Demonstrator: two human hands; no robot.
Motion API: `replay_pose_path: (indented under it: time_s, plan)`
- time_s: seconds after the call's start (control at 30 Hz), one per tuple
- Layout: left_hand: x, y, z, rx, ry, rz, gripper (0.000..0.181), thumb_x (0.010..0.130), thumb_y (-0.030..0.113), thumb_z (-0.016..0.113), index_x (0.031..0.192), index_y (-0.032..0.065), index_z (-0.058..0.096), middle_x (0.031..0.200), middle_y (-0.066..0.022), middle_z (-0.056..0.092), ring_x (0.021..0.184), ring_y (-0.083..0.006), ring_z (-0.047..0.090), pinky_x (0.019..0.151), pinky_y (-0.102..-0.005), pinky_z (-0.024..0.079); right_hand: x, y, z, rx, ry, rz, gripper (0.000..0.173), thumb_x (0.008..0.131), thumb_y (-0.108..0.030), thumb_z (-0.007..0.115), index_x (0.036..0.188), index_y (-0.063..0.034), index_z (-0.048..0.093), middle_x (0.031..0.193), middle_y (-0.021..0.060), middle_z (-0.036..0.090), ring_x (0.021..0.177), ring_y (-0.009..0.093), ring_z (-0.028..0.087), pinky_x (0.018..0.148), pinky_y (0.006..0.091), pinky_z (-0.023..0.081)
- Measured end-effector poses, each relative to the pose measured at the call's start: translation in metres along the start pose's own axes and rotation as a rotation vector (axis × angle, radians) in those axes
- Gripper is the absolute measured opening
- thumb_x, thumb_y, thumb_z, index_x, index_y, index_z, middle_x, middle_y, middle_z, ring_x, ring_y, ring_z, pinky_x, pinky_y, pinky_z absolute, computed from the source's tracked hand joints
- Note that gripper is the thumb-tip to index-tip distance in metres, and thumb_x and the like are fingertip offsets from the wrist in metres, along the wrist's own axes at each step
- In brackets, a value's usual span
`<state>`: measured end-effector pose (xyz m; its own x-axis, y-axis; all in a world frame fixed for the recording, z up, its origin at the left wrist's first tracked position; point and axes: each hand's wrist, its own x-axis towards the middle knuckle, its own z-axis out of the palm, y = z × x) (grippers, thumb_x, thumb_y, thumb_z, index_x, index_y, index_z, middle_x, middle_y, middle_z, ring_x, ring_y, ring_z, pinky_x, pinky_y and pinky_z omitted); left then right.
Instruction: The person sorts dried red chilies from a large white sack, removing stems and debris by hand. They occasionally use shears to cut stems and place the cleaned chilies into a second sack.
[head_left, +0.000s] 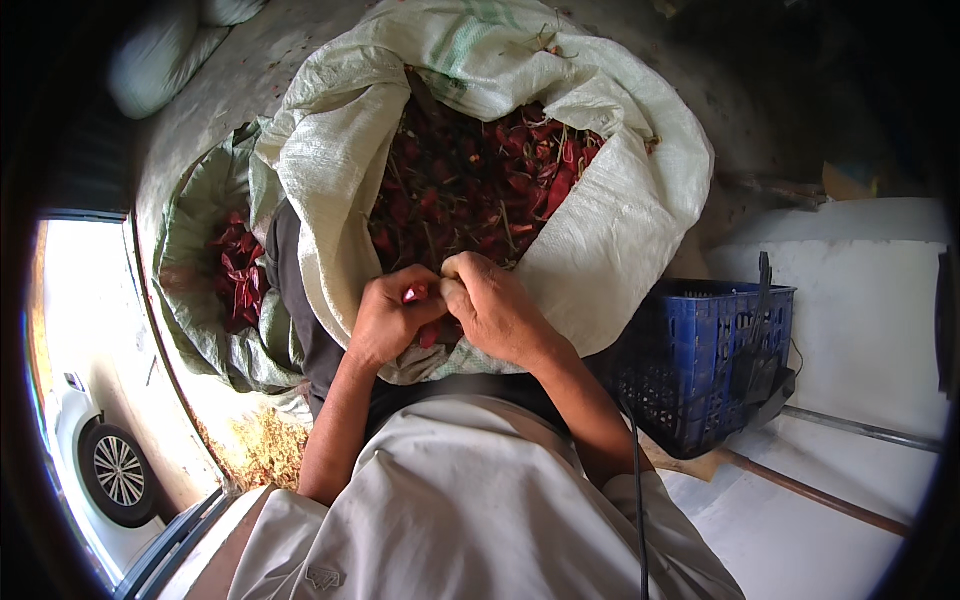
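Observation:
A large white woven plastic sack (622, 217) stands before me with its rim rolled back, holding dried red chili peppers (480, 180) mixed with stalks. Over its near edge, my left hand (394, 311) is closed on a red chili pepper (415, 292), part of which shows between the fingers. My right hand (491, 304) meets it at the fingertips, thumb and forefinger pinched together; what they pinch is too small to make out. At the left, a smaller greenish woven sack (184, 300) holds more red chili peppers (241, 274), glossy and without visible stalks.
A blue plastic crate (712, 322) stands to the right, with a black object (757, 367) on its side. A black cable (639, 510) hangs over my right side. Yellowish plant scraps (274, 446) lie on the floor at lower left, near a doorway. White filled sacks (161, 56) stand at upper left.

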<state>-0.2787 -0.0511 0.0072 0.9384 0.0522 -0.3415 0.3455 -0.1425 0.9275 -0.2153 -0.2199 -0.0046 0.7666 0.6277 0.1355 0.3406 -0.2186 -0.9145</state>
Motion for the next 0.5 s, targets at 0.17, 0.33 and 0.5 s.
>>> replay_pose_path:
  time_s: [0.17, 0.33, 0.5]
  plan:
    - [0.003, -0.005, -0.007, -0.246, -0.070, -0.051, 0.014, 0.085, 0.007, 0.073, 0.096, 0.0015, 0.067, 0.081, -0.0005, 0.064, 0.073, -0.0077, 0.059, 0.065, -0.0234, 0.048, 0.000, -0.005, -0.013, 0.224, -0.095, 0.154, 0.031, 0.093, -0.026, 0.071, 0.094, 0.0017, 0.057, 0.079, 0.0169, 0.066, 0.071, 0.032, 0.066, 0.064, 0.0396, 0.052]
    - [0.002, 0.004, -0.005, -0.364, -0.078, -0.146, 0.016, 0.084, 0.011, 0.075, 0.097, 0.0028, 0.069, 0.082, 0.0017, 0.063, 0.076, -0.0071, 0.057, 0.071, -0.0242, 0.046, 0.002, 0.004, -0.012, 0.088, 0.000, 0.043, 0.023, 0.096, -0.022, 0.066, 0.092, -0.0014, 0.057, 0.078, 0.0154, 0.067, 0.069, 0.033, 0.067, 0.060, 0.0405, 0.052]
    - [0.008, 0.002, -0.001, -0.374, 0.044, -0.084, 0.013, 0.084, 0.009, 0.073, 0.094, 0.0034, 0.067, 0.080, 0.0026, 0.062, 0.072, -0.0063, 0.054, 0.068, -0.0227, 0.044, 0.007, 0.005, 0.014, -0.027, 0.262, -0.065, 0.019, 0.099, -0.020, 0.060, 0.093, -0.0034, 0.054, 0.080, 0.0168, 0.064, 0.071, 0.038, 0.065, 0.060, 0.0444, 0.051]
